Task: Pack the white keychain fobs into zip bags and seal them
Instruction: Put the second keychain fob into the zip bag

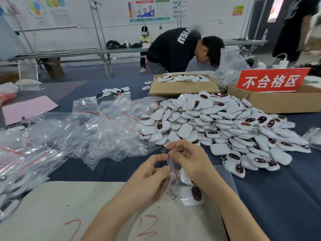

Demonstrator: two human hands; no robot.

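Head view looks down first on a cream sheet (69,206) with red marks, which lies nearest on the table (278,197). Just beyond it the left hand (147,174) and the right hand (189,159) meet, fingers curled, and both pinch the top edge of one zip bag (171,171). The long axis of the bag runs from the fingertips back toward the person. Its body lies a little to the right, under the right wrist, and two white fobs (192,194) show through the plastic.

The mouth stands between the two hands, so both are equally close to it. I judge that the step in hand is the sealing, and that the next move should be a slide of the pinch along the strip. Whether the strip is already closed I cannot tell.

Farther and to the right lies the pile of loose fobs (217,122), nearer to the right hand. Far left are empty zip bags (104,129). Beyond stand a cardboard box (182,88) with more fobs, a red sign (271,80) and a person (173,47) bending over.
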